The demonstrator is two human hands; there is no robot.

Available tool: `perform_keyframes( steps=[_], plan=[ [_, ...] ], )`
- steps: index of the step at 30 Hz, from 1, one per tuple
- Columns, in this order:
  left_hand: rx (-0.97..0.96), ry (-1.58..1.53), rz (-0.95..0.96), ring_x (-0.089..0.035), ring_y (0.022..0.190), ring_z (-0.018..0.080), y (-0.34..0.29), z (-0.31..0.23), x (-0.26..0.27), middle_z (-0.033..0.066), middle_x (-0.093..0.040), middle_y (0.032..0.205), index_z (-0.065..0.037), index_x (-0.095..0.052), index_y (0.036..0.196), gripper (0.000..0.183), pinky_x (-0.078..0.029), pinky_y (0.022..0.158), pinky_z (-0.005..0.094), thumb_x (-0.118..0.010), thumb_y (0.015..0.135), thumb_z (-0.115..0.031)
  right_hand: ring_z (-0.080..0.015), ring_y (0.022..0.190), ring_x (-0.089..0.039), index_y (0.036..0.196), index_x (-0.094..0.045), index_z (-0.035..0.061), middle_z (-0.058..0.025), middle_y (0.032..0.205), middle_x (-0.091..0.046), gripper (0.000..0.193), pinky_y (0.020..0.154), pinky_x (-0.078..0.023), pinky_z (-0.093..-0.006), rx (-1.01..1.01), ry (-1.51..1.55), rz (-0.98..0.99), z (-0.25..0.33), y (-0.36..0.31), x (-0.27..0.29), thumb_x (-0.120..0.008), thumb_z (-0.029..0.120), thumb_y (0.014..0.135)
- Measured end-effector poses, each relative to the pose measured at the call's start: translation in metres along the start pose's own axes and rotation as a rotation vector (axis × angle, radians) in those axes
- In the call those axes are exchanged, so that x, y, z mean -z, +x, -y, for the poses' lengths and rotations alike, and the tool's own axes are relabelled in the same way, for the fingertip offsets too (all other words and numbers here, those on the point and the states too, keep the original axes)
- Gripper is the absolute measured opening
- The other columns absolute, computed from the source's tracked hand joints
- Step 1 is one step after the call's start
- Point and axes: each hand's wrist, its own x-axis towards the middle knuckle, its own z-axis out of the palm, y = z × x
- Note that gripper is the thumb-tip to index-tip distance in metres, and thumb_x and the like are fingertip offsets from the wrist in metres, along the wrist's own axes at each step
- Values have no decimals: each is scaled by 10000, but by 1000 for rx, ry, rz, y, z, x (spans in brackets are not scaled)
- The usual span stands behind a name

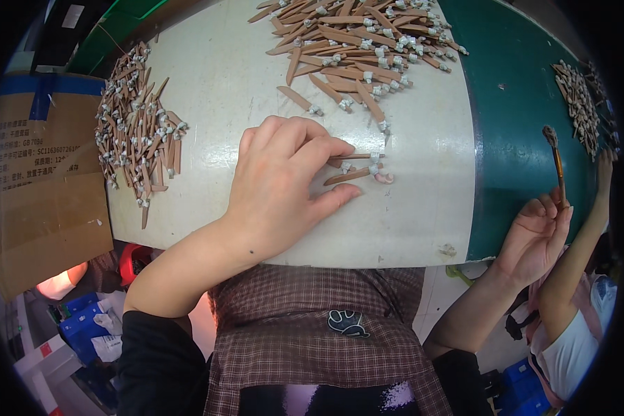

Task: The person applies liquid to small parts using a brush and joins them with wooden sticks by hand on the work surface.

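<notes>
My left hand (281,184) lies spread, fingertips pinning two sticks (353,168); right hand (534,236) grips a brush (556,163). Best press lightly, keeping sticks parallel.

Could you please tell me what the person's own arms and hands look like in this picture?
Both forearms are bare, with black sleeves pushed up to about the elbows. The left hand and right hand wear no gloves, rings or watch that show. A brown checked apron or shirt covers the lap between them.

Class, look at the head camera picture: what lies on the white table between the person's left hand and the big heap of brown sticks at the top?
In the head view, between the left hand and the heap, only bare white table shows.
</notes>
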Motion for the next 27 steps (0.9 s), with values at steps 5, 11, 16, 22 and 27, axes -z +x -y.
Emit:
perform_keyframes(
  steps=[5,11,16,22,27],
  plan=[
    [-6,-14,-19,-522,943,228,-1,1,-3,18,-593,954,-126,-674,972,339,-375,849,345,-805,669,-199,-149,886,-503,1079,-550,-63,-178,1142,-543,218,793,-470,-274,3,-22,-8,2,1,-2,-461,115,989],
    [-1,-12,-21,-520,948,225,-3,1,-4,17,-592,959,-129,-672,976,335,-369,849,344,-802,675,-196,-151,887,-506,1085,-551,-65,-188,1158,-541,226,793,-472,-272,2,-10,-2,2,2,2,-456,117,992],
    [-1,-16,-13,-516,958,227,-4,2,-2,18,-588,966,-128,-667,1005,367,-365,851,346,-802,671,-200,-151,886,-509,1074,-558,-63,-187,1157,-540,221,795,-474,-272,3,-17,-6,2,2,1,-457,115,991],
    [20,38,-111,-527,908,230,-12,-5,7,25,-584,910,-111,-618,900,323,-362,811,339,-807,651,-194,-150,884,-511,1070,-560,-61,-185,1154,-540,220,793,-476,-274,5,-26,1,2,1,1,-459,118,991],
    [43,129,-76,-520,790,197,-20,-6,1,-5,-568,835,-126,-594,829,276,-338,711,327,-805,658,-179,-146,872,-507,1086,-527,-85,-174,1135,-531,226,780,-475,-267,28,-48,-21,-1,1,-2,-458,108,990]
  ],
)
